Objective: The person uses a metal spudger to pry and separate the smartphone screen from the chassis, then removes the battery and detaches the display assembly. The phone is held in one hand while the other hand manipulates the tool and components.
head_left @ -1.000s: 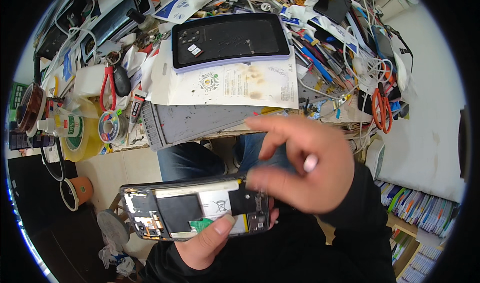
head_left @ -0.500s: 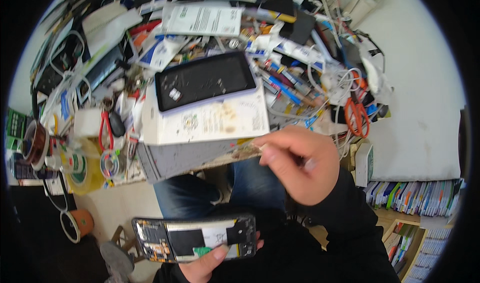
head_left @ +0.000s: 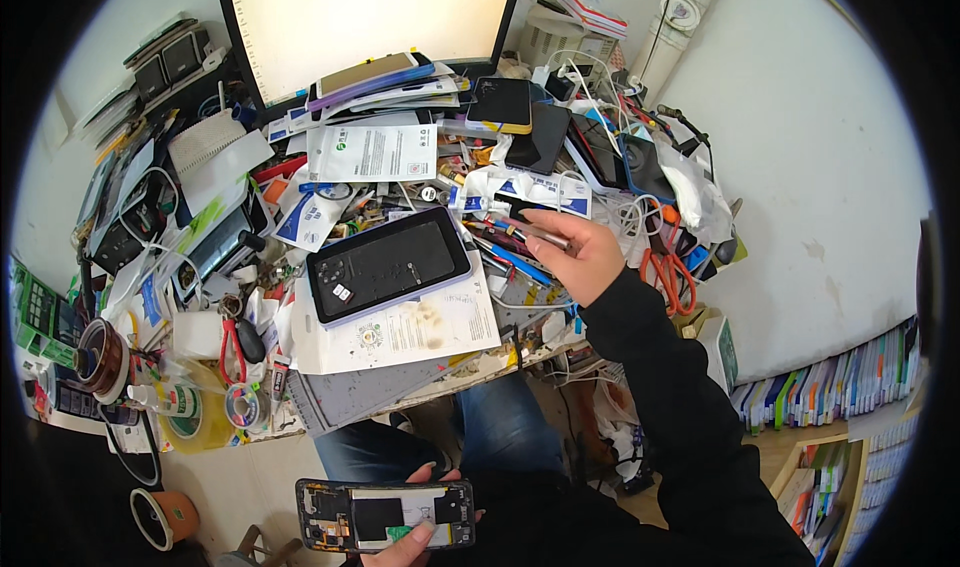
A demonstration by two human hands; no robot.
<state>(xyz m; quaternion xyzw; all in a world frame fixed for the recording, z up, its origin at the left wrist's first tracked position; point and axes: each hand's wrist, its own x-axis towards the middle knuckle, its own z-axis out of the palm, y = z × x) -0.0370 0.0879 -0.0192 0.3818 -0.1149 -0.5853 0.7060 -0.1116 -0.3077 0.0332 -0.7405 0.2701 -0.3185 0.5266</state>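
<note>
The phone is in your left hand, low over your lap and off the near edge of the bench. That hand is closed on it: your thumb lies over the lower part of the open side, and fingertips show along the far edge. Your right hand is out over the clutter, thumb and fingers pinching a slim tool; I can't tell what kind it is. A blue pen lies just below those fingers.

As far as can be judged, the opening-up is done: the phone's back is off and its insides are bare. The battery appears seated, with a green tab beside your thumb. What is left, by the look of it, is whatever the inside needs, plus the closing, since no cover is on. Whether any screws or connectors are loose is too small to tell.

Beyond the lap, a dark tray rests on a stained card, with small white pieces lying in it.
</note>
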